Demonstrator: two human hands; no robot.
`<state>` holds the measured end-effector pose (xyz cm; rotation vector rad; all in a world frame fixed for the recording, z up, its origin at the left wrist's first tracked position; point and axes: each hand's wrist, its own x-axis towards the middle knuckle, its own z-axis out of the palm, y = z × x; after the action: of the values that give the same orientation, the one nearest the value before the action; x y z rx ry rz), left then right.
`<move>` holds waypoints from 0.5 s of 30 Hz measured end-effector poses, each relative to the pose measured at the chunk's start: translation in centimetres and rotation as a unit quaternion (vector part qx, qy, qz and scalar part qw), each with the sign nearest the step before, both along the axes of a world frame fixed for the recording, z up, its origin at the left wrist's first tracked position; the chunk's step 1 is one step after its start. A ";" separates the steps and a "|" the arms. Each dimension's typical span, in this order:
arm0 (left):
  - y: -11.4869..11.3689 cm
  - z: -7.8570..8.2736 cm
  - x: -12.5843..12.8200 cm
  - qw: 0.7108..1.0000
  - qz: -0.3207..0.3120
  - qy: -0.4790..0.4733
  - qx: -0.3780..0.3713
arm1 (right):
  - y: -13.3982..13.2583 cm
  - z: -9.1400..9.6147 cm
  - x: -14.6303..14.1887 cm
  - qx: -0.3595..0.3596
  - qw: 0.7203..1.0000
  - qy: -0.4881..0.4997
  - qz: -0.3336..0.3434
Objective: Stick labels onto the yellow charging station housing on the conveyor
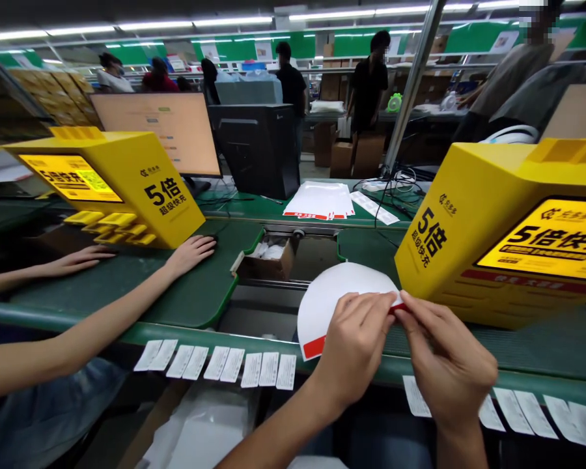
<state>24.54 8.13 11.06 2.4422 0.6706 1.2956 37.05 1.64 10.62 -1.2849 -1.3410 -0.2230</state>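
Observation:
My left hand [354, 345] and my right hand [444, 355] pinch together the upper corner of a curled white sheet with a red strip [327, 303]. The sheet bends into an arc over the edge of the green workbench [542, 345]. A large yellow charging-station box [502, 234] with black characters stands just right of the sheet, touching it near my fingertips.
A co-worker's two hands [190, 251] rest at a second yellow box [112, 185] on the left bench. Several white labels [219, 361] hang along the bench edge. A small open carton [266, 260], a sheet stack [322, 198] and a monitor [176, 133] lie beyond. People stand behind.

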 end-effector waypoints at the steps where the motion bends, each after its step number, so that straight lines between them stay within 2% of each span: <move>1: 0.0 0.2 0.2 1.000 -0.002 -0.006 0.000 | 0.1 0.3 0.1 0.010 1.000 -0.012 -0.006; 6: 0.2 1.4 0.6 1.000 -0.022 -0.022 0.003 | 0.1 1.8 0.8 0.019 1.000 -0.005 -0.021; 12: -0.3 1.8 0.7 1.000 -0.021 -0.017 0.002 | -0.3 2.6 1.0 -0.007 0.999 0.039 0.025; 15: -0.5 2.5 0.1 0.999 -0.028 -0.031 -0.009 | -0.6 2.9 0.8 0.003 0.998 0.054 0.024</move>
<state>24.65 7.61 13.57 2.3789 0.5910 1.3309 37.83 1.06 13.54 -1.2401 -1.2770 -0.1234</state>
